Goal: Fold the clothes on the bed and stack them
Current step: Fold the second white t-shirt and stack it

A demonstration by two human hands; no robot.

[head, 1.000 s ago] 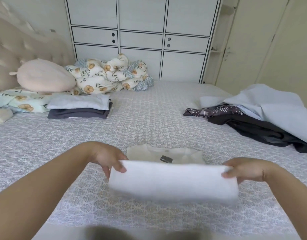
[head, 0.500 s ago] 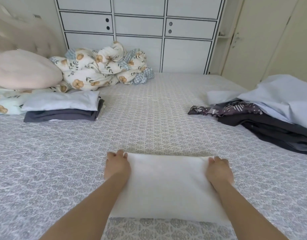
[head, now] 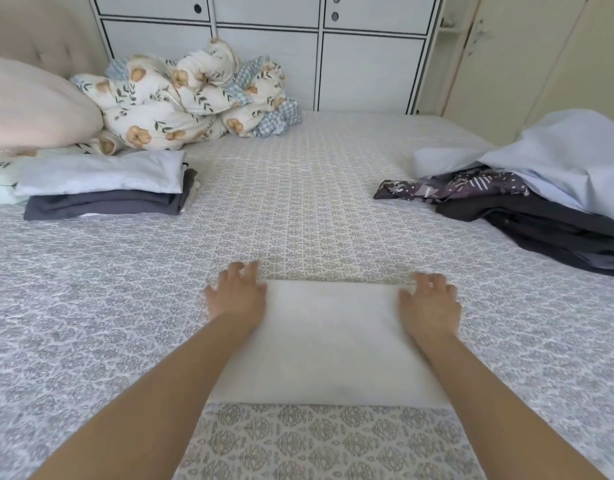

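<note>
Fingers (head: 244, 271) of both hands lie spread and flat, pinching nothing: left hand (head: 237, 293) on the far-left corner, right hand (head: 430, 303) on the far-right corner of one folded white garment (head: 328, 341), a smooth rectangle on the patterned bed (head: 298, 209). Far left sits one stack of folded clothes (head: 104, 188); far right, one loose heap of unfolded clothes (head: 527, 192).

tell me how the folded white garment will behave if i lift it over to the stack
The folded white garment is soft cloth, so it will probably sag and could unfold if lifted by one edge. It looks thin and likely light. With the left hand and right hand at its two far corners, sliding both underneath should keep the fold on the way to the folded stack.
</note>
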